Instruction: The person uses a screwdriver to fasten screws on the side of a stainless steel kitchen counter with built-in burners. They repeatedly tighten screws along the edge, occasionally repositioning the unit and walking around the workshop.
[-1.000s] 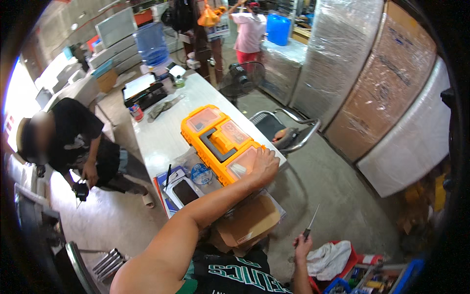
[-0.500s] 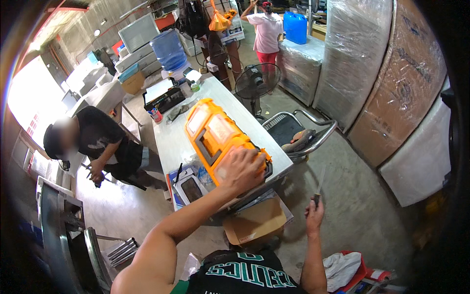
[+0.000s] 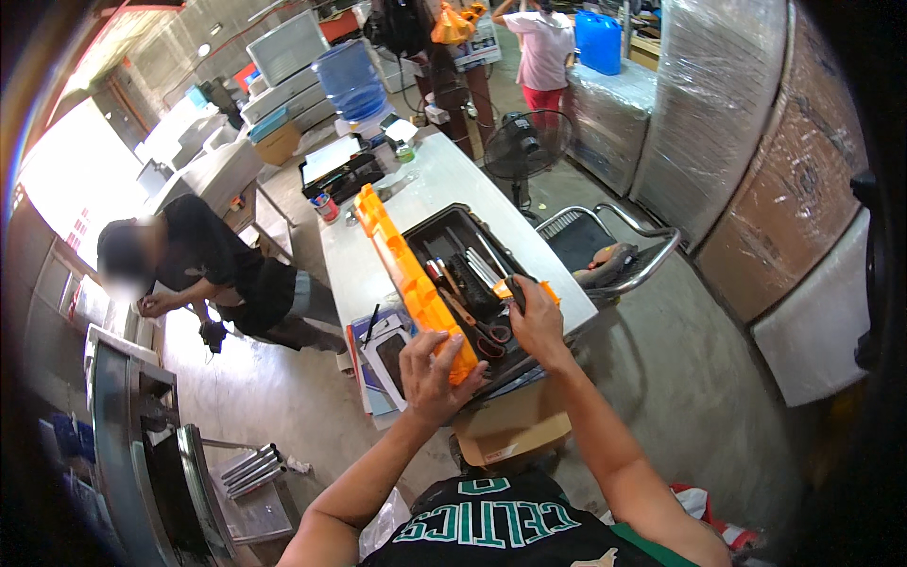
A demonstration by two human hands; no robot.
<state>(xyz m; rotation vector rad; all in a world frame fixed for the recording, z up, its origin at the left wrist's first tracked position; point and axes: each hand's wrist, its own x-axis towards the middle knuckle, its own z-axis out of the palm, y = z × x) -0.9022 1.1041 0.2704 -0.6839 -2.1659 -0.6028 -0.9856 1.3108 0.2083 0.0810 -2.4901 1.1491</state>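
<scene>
Fingers of the left hand (image 3: 430, 364) curl around the near corner of the orange lid (image 3: 406, 269), holding it upright above the black toolbox (image 3: 463, 248) at the near end of the white table (image 3: 364, 274). Keeping that grip firm should stop the lid dropping. The right hand (image 3: 537, 317), pinched on a dark-handled tool (image 3: 513, 288), reaches into the tray among scissors (image 3: 491, 333). Beyond, a person in black (image 3: 203, 260) crouches; a standing fan (image 3: 524, 146) sits farther off.

orange lid (image 3: 408, 274) now raised open, right hand (image 3: 539, 321) moved into toolbox (image 3: 472, 274)
</scene>
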